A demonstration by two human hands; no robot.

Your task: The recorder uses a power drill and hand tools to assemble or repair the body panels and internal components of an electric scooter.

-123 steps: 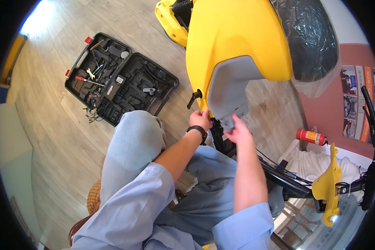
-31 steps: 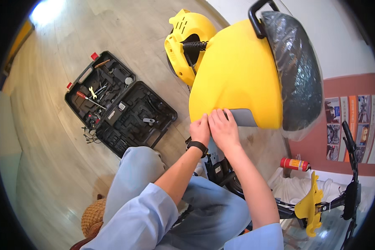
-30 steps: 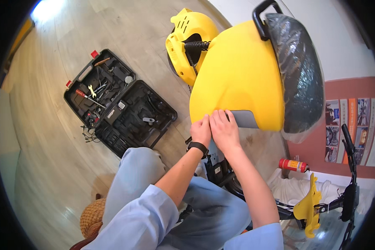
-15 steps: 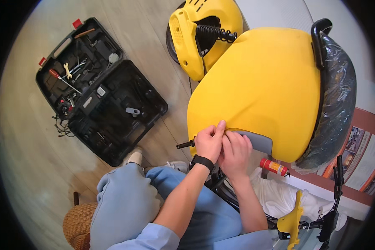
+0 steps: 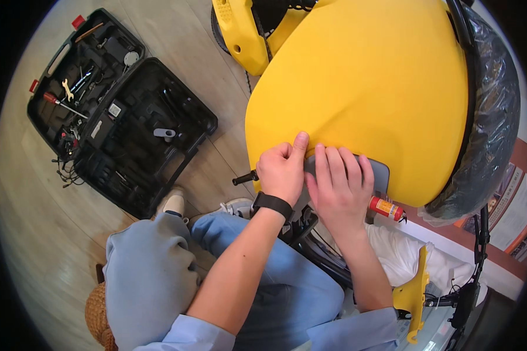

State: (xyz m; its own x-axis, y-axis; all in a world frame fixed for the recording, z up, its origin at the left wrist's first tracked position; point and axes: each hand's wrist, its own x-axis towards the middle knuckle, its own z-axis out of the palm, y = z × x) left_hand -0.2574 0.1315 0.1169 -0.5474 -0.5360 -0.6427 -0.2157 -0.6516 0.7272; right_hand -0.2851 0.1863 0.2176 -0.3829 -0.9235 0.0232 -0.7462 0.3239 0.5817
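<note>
A large, smooth yellow body panel (image 5: 357, 88) of a small vehicle lies in front of me, with a grey insert (image 5: 380, 174) at its near edge. My left hand (image 5: 280, 174), wearing a black wristband, rests at that near edge. Its fingers are curled and its thumb points up against the yellow surface; what they hold, if anything, is hidden. Beside it my right hand (image 5: 342, 187) lies over the grey insert, fingers stretched and slightly apart, fingertips by the yellow rim. A black rod end (image 5: 245, 178) sticks out left of my left hand.
An open black tool case (image 5: 143, 140) with a red-handled screwdriver (image 5: 51, 98) and wrench (image 5: 68, 89) lies at left. A small red extinguisher (image 5: 386, 208) sits right of my hands. Plastic-wrapped dark padding (image 5: 492, 111) borders the panel; black handlebars (image 5: 468, 298) stand lower right.
The view has shifted, so the panel looks nearer and the tool case sits further up and left. My right hand's fingers have spread and the hands have moved slightly apart.
</note>
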